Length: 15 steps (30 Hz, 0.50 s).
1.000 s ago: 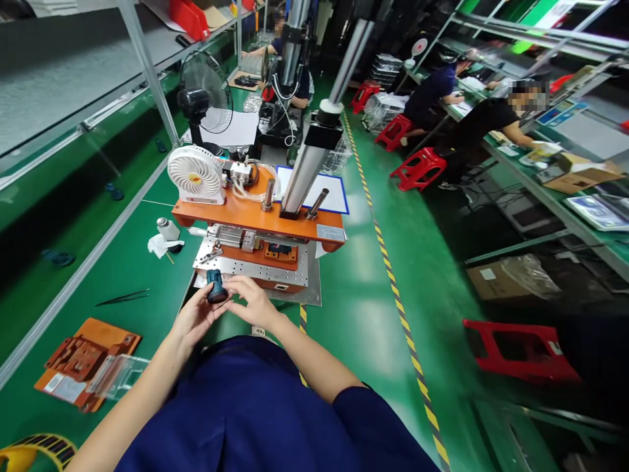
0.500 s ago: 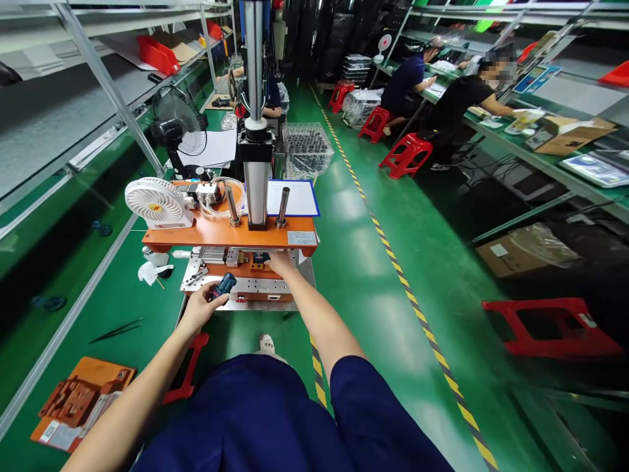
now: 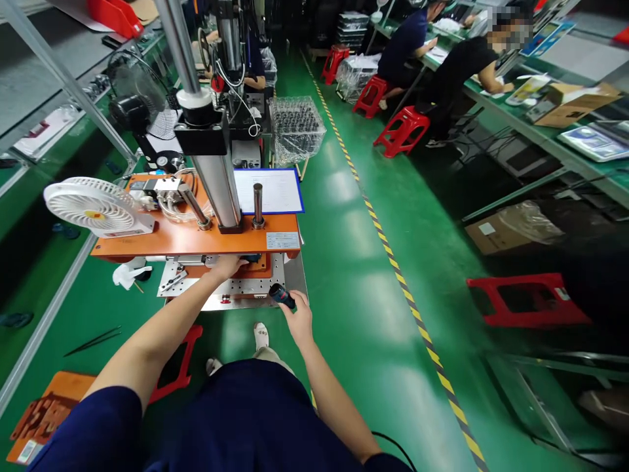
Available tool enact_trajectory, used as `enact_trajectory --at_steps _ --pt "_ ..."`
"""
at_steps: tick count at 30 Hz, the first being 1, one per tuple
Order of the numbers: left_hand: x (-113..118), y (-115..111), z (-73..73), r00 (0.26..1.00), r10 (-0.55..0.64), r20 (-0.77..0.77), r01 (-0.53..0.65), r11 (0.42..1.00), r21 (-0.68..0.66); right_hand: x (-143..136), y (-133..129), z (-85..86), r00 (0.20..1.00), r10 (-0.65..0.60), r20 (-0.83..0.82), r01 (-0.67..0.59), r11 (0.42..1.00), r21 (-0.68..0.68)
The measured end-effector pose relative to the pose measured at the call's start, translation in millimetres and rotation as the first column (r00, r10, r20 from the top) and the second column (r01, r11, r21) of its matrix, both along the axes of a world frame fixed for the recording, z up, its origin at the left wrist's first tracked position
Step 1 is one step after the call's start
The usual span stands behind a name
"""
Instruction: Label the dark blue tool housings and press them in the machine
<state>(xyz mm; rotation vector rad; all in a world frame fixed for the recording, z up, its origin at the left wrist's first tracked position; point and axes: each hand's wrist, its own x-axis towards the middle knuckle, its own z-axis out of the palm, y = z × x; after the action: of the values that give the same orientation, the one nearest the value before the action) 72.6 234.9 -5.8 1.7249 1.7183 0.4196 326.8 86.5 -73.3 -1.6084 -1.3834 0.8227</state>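
Observation:
My right hand (image 3: pixel 298 318) is shut on a small dark blue cylindrical part (image 3: pixel 282 295), held just off the front right corner of the press's perforated metal base (image 3: pixel 246 288). My left hand (image 3: pixel 226 266) reaches under the orange press plate (image 3: pixel 196 239) to the orange fixture, next to a dark part (image 3: pixel 253 257) there. The plate hides its fingertips, so its grip is unclear. A steel column (image 3: pixel 211 170) rises from the plate.
On the plate's left end stands a white fan (image 3: pixel 95 208), with a blue-framed sheet (image 3: pixel 268 190) behind. Tweezers (image 3: pixel 93 341) and an orange jig (image 3: pixel 44 413) lie on the green bench. Red stools (image 3: pixel 525 301) line the aisle. Other people (image 3: pixel 457 65) work at the right bench.
The hands have swapped places: my left hand, which held a blue part, moved into the fixture. My right hand drew back out to the right, now holding a blue part.

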Motion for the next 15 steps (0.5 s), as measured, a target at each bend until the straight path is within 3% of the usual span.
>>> enact_trajectory --at_steps 5,8,11,15 --pt "12.1 -7.7 -12.0 1.000 -0.003 -0.008 0.003 1.000 0.000 20.4 4.5 -17.4 0.982 -0.136 -0.133 0.121 0.986 -0.115" --pt "2.0 -22.3 -11.8 0.997 0.074 0.021 -0.074 0.997 0.031 18.6 24.0 -34.4 0.941 -0.241 -0.237 0.185 0.954 -0.234" --pt "-39.0 -42.2 -2.8 0.955 0.294 0.041 -0.296 0.951 0.093 12.2 46.0 -50.5 0.868 -0.358 -0.344 0.230 0.904 -0.360" --pt "-118.6 -80.0 9.5 0.771 0.623 0.129 -0.633 0.772 0.055 5.4 60.2 -64.6 0.801 -0.432 -0.414 0.213 0.852 -0.478"
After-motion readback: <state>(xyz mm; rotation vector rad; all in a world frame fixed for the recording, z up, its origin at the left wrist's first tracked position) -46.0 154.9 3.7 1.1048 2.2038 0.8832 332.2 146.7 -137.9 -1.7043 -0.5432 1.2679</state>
